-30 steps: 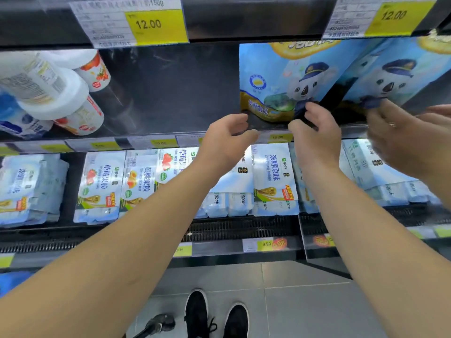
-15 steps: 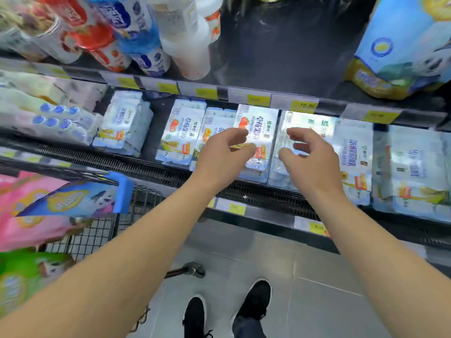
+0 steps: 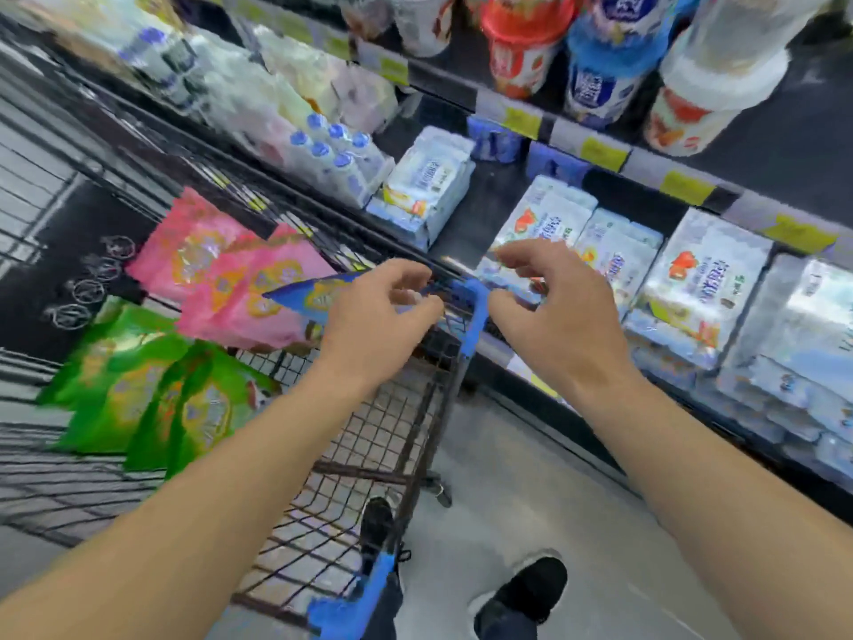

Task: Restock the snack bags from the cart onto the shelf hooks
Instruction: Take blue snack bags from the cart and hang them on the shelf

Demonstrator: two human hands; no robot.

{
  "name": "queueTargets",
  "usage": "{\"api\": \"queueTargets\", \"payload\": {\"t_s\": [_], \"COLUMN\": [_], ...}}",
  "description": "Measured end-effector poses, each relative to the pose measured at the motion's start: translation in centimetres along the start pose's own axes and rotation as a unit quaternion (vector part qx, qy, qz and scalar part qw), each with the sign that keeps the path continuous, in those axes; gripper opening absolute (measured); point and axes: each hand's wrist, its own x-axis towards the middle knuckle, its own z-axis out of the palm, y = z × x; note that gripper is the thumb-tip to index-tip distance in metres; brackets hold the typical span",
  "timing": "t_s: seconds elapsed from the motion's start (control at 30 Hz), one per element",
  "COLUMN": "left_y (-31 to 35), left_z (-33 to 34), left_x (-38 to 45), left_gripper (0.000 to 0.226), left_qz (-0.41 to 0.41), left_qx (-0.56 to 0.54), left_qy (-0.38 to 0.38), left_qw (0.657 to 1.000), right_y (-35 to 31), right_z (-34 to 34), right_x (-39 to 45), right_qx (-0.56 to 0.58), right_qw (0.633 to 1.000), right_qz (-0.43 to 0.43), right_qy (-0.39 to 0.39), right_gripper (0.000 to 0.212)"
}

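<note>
Both hands, left hand [image 3: 378,311] and right hand [image 3: 549,307], have dropped from shelf to cart [image 3: 369,436]; fingers loosely spread, empty, nearing blue bag [image 3: 307,295].

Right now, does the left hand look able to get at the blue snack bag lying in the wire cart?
Probably yes: the left hand hovers empty, fingers loosely curled, right beside the blue snack bag, which lies atop the pink bags with nothing covering it.

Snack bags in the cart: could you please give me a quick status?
Left hand, right hand empty, over cart. Blue bag nearest, ungrasped. Nothing blocking.
</note>
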Motion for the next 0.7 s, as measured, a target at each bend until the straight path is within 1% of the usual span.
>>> {"api": "queueTargets", "payload": {"t_s": [0.13, 0.23, 0.33, 0.43, 0.57, 0.63, 0.7], "left_y": [-5.5, -9.7, -13.2, -15.4, -18.1, -18.6, -19.3], "left_z": [-5.6, -9.1, -11.8, -13.3, -15.4, -15.8, -16.1], "left_x": [0.3, 1.1, 2.0, 2.9, 4.4, 5.0, 5.4], "left_gripper": [0.028, 0.026, 0.030, 0.038, 0.039, 0.039, 0.039], "left_qz": [-0.036, -0.062, -0.080, -0.086, -0.077, -0.073, -0.072], "left_qx": [0.021, 0.005, -0.003, -0.009, -0.001, -0.008, -0.013], "left_qy": [0.013, 0.027, 0.035, 0.023, 0.027, 0.029, 0.024], "left_qw": [0.999, 0.998, 0.996, 0.996, 0.997, 0.997, 0.997], "right_y": [-2.9, -4.4, -5.4, -5.3, -4.8, -4.1, -3.6], "right_z": [5.2, 9.8, 14.3, 17.5, 22.0, 23.1, 24.1], "right_x": [0.6, 1.5, 2.6, 3.9, 5.5, 6.0, 6.4], "right_qx": [-0.020, -0.052, -0.075, -0.151, -0.271, -0.304, -0.315], "right_qw": [0.998, 0.994, 0.988, 0.974, 0.937, 0.927, 0.931], "right_qz": [-0.028, -0.048, -0.048, -0.042, -0.043, -0.029, -0.024], "right_qy": [-0.046, -0.081, -0.123, -0.164, -0.215, -0.219, -0.182], "right_gripper": [0.035, 0.036, 0.042, 0.051, 0.058, 0.050, 0.030]}}
